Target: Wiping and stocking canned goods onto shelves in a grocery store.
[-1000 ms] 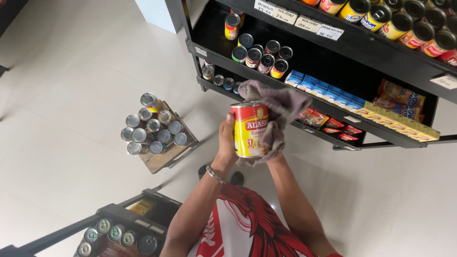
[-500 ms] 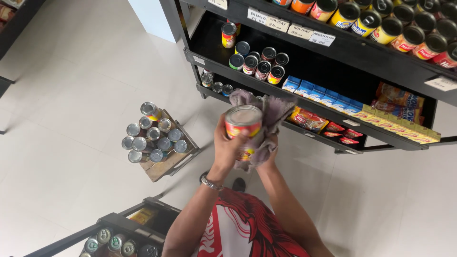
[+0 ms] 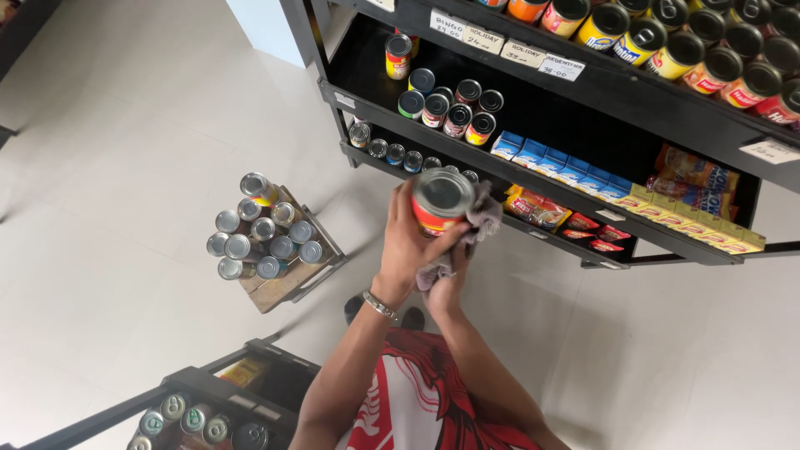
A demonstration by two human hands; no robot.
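My left hand [image 3: 410, 247] grips a red and yellow tin can [image 3: 439, 200], tipped so its silver top faces the camera. My right hand [image 3: 448, 268] is mostly hidden under the can and holds a grey cloth [image 3: 481, 218] pressed against the can's far side. Both hands are raised in front of a black shelf unit [image 3: 533, 179], and a silver bracelet sits on the left wrist.
The black shelves hold rows of cans [image 3: 446, 107], blue boxes [image 3: 550, 165] and flat packets [image 3: 554, 215]. A small wooden stool [image 3: 287, 279] on the pale tile floor carries several silver-topped cans. A black cart [image 3: 196, 398] with more cans stands at the lower left.
The can has turned from upright, label facing me, to tipped with its top towards the camera. The cloth has slid from over the can to its far side and underneath.
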